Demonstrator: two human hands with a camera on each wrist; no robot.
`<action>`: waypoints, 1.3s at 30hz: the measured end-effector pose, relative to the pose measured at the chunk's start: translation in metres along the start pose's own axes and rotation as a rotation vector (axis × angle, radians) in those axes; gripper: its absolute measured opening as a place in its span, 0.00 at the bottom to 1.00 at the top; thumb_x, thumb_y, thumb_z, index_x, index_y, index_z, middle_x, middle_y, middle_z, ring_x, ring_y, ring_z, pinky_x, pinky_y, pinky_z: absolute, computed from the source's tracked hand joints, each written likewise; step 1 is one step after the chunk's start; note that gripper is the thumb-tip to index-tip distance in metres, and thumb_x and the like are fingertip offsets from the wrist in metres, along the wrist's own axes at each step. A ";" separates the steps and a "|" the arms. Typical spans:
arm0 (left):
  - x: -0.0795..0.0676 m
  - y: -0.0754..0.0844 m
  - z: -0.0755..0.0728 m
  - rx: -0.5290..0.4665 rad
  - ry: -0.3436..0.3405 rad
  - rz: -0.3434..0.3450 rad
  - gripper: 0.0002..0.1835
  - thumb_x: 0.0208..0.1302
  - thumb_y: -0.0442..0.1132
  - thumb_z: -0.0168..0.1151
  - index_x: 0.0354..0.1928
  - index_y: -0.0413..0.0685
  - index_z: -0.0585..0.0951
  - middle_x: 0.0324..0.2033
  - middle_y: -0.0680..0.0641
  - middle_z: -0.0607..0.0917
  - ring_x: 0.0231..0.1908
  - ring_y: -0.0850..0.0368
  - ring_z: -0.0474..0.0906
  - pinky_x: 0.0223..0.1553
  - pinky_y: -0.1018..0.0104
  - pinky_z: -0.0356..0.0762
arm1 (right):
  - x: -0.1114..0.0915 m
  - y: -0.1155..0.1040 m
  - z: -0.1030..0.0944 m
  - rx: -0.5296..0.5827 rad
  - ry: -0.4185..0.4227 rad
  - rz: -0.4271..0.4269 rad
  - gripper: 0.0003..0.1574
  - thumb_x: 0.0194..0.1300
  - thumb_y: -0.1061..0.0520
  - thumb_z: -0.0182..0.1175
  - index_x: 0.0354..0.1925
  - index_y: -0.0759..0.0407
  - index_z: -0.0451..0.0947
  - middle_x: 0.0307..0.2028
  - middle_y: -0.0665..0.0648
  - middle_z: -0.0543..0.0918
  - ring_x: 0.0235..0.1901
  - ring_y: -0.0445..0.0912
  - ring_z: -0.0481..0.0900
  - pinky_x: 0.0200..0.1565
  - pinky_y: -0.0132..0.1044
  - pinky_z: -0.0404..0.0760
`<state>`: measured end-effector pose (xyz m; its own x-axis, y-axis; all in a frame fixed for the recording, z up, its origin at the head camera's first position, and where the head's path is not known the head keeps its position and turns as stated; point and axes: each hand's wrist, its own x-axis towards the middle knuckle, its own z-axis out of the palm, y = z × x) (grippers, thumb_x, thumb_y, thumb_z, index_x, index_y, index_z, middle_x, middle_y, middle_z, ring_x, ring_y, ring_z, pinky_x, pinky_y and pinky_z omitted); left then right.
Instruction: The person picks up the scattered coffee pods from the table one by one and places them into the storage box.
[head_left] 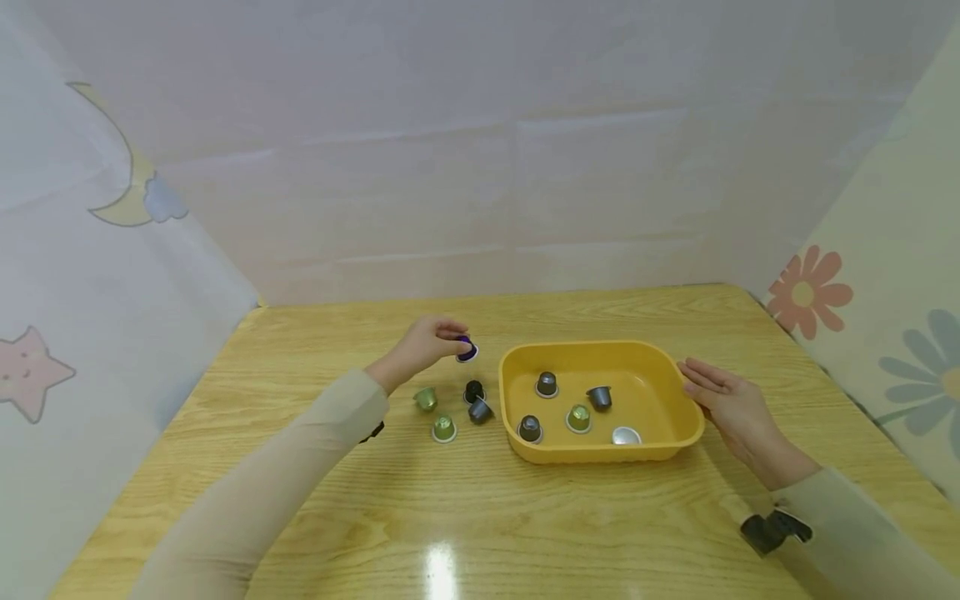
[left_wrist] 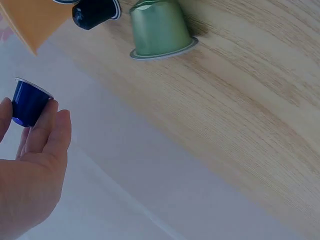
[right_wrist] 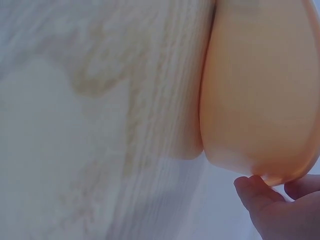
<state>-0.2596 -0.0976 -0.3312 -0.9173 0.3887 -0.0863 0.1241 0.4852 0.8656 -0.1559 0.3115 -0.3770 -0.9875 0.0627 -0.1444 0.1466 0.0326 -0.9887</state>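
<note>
A purple-blue coffee capsule [left_wrist: 31, 102] is pinched between the thumb and fingertips of my left hand [head_left: 429, 343], raised over the table left of the yellow tray [head_left: 592, 454]. Below that hand stand two green capsules [head_left: 444, 428], a black capsule [head_left: 473, 392] and a dark grey capsule [head_left: 480, 410] lying tipped beside it. My right hand [head_left: 738, 414] holds the tray's right end, with the rim between thumb and fingers in the right wrist view. Inside the tray are several grey capsules [head_left: 547, 383], a green capsule [head_left: 578, 418] and one silver-lidded capsule [head_left: 626, 436] turned upside down.
The wooden table [head_left: 420, 517] runs back to a pale cloth wall [head_left: 420, 208]. Decorated cloth panels, one with a star [head_left: 33, 372] and one with a red flower [head_left: 810, 292], flank it on both sides.
</note>
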 end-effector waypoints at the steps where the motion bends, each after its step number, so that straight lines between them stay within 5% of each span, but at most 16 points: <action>1: 0.000 0.002 0.000 -0.012 0.004 -0.009 0.22 0.66 0.34 0.63 0.60 0.32 0.74 0.54 0.36 0.81 0.55 0.45 0.77 0.60 0.53 0.71 | 0.000 0.000 0.000 -0.006 -0.001 -0.001 0.43 0.73 0.58 0.55 0.73 0.72 0.43 0.57 0.41 0.74 0.41 0.21 0.76 0.44 0.21 0.78; 16: 0.004 0.033 0.015 -0.106 -0.029 -0.036 0.22 0.66 0.35 0.63 0.61 0.36 0.75 0.54 0.38 0.81 0.54 0.47 0.78 0.60 0.54 0.71 | 0.001 0.001 0.000 -0.033 -0.005 -0.010 0.42 0.74 0.58 0.53 0.73 0.72 0.44 0.62 0.46 0.69 0.42 0.21 0.76 0.45 0.21 0.77; 39: 0.016 0.062 0.063 -0.217 -0.084 -0.063 0.21 0.65 0.33 0.64 0.59 0.39 0.77 0.54 0.41 0.81 0.52 0.49 0.79 0.59 0.52 0.73 | 0.001 0.001 0.000 -0.043 -0.003 0.001 0.42 0.74 0.57 0.53 0.74 0.71 0.44 0.66 0.52 0.64 0.41 0.20 0.75 0.45 0.21 0.77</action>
<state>-0.2423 -0.0119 -0.3099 -0.8847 0.4314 -0.1769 -0.0251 0.3348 0.9419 -0.1564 0.3115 -0.3779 -0.9875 0.0595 -0.1458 0.1501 0.0749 -0.9858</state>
